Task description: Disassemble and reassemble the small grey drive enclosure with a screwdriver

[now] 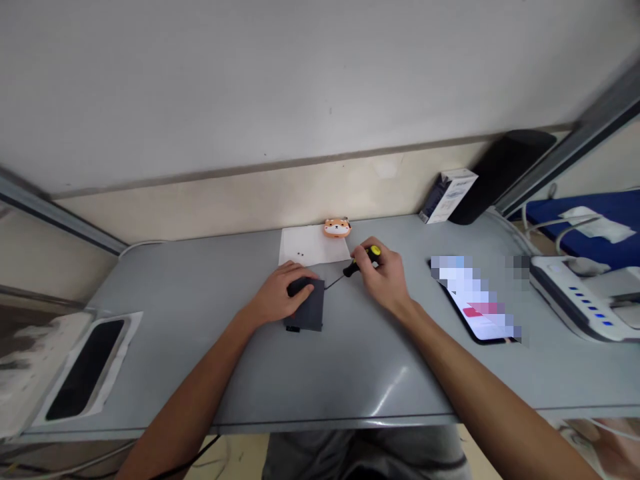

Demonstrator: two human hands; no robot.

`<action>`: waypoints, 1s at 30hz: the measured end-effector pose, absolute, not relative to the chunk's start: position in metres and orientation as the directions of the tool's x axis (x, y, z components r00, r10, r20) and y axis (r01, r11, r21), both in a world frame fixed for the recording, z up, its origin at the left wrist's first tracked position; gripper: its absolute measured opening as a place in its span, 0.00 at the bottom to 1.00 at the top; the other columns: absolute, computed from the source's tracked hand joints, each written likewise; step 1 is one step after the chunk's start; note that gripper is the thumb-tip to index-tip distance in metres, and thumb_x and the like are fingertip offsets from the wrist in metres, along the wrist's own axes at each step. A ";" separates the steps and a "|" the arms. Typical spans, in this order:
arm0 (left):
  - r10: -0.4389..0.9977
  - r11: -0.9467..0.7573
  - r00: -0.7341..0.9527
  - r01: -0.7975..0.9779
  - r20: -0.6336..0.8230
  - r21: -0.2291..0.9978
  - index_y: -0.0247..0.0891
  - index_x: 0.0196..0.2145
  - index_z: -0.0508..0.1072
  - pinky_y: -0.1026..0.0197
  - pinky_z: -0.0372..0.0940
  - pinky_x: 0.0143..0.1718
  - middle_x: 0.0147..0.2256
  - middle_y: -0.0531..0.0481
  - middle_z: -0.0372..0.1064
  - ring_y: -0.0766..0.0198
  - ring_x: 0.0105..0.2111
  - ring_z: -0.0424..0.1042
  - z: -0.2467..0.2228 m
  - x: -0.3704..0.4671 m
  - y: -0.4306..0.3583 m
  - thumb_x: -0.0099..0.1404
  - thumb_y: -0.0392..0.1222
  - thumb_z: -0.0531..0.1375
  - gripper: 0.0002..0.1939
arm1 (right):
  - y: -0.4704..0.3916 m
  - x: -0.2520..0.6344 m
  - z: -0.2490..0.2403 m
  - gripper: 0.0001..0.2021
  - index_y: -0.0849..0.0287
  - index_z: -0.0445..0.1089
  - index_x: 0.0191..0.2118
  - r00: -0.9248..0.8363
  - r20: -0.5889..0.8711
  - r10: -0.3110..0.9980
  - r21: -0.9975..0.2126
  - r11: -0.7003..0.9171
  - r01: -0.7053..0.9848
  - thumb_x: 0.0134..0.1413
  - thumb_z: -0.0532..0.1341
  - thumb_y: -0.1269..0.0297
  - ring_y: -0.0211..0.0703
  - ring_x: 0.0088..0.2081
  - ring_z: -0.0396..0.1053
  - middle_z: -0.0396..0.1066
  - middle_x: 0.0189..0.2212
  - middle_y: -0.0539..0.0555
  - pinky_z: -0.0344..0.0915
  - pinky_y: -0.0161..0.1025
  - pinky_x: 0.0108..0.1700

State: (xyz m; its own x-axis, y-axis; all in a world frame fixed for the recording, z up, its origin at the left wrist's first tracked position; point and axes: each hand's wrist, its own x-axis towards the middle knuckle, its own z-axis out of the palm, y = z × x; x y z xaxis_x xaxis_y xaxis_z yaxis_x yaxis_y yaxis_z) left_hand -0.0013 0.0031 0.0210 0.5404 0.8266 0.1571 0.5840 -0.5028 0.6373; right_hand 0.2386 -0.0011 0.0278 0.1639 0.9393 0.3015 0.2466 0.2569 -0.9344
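Note:
A dark, flat, box-like device point(313, 310) lies on the grey table near the middle. My left hand point(284, 293) is closed on its upper left part, the thumb pressed on top. My right hand point(381, 272) grips a black and yellow screwdriver point(361, 261), whose thin shaft slants down left to the device's upper right corner. Whether the tip touches the device cannot be made out. Behind the device lies a white sheet of paper point(313, 247) with a few tiny dark pieces point(301, 253) on it. An orange case with an animal face point(337, 227) rests at the paper's back right.
At the right are a lit phone point(475, 300) and a white power strip point(583, 300). A small box point(447, 195) and a black cylinder point(503, 175) stand at the back right. Another dark-screened phone point(87, 370) lies on white material at the left. The wall closes off the back.

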 end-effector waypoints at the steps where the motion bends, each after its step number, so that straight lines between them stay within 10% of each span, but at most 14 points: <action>1: 0.822 -0.510 0.547 0.582 0.159 0.634 0.43 0.46 0.78 0.50 0.69 0.55 0.43 0.46 0.77 0.54 0.48 0.74 0.021 -0.001 0.003 0.72 0.43 0.57 0.11 | -0.001 0.239 0.029 0.14 0.54 0.68 0.25 0.169 0.309 0.936 -0.932 0.262 0.250 0.58 0.61 0.53 0.38 0.23 0.57 0.63 0.20 0.47 0.53 0.37 0.28; 16: 0.846 -0.477 0.517 0.626 0.130 0.617 0.43 0.46 0.79 0.48 0.69 0.56 0.43 0.46 0.77 0.53 0.48 0.73 0.021 0.000 0.002 0.71 0.45 0.57 0.12 | -0.019 0.222 0.033 0.14 0.53 0.65 0.21 -0.074 0.285 0.956 -0.942 0.293 0.163 0.54 0.59 0.55 0.36 0.21 0.56 0.61 0.17 0.46 0.56 0.36 0.27; 30: 0.756 -0.611 0.626 0.568 0.192 0.552 0.45 0.47 0.81 0.47 0.65 0.58 0.48 0.45 0.76 0.53 0.50 0.73 0.037 0.010 -0.012 0.69 0.50 0.66 0.12 | -0.006 0.239 0.041 0.13 0.53 0.67 0.20 0.259 0.279 0.925 -0.960 0.269 0.076 0.52 0.58 0.56 0.37 0.21 0.58 0.62 0.17 0.47 0.57 0.37 0.26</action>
State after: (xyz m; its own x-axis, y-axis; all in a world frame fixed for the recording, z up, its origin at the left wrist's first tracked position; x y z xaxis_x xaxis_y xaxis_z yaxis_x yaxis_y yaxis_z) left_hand 0.0097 -0.0123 0.0368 0.6257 0.7559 0.1925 0.5678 -0.6106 0.5521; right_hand 0.2389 -0.0061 0.0406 0.2592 0.9246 0.2792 0.0755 0.2688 -0.9602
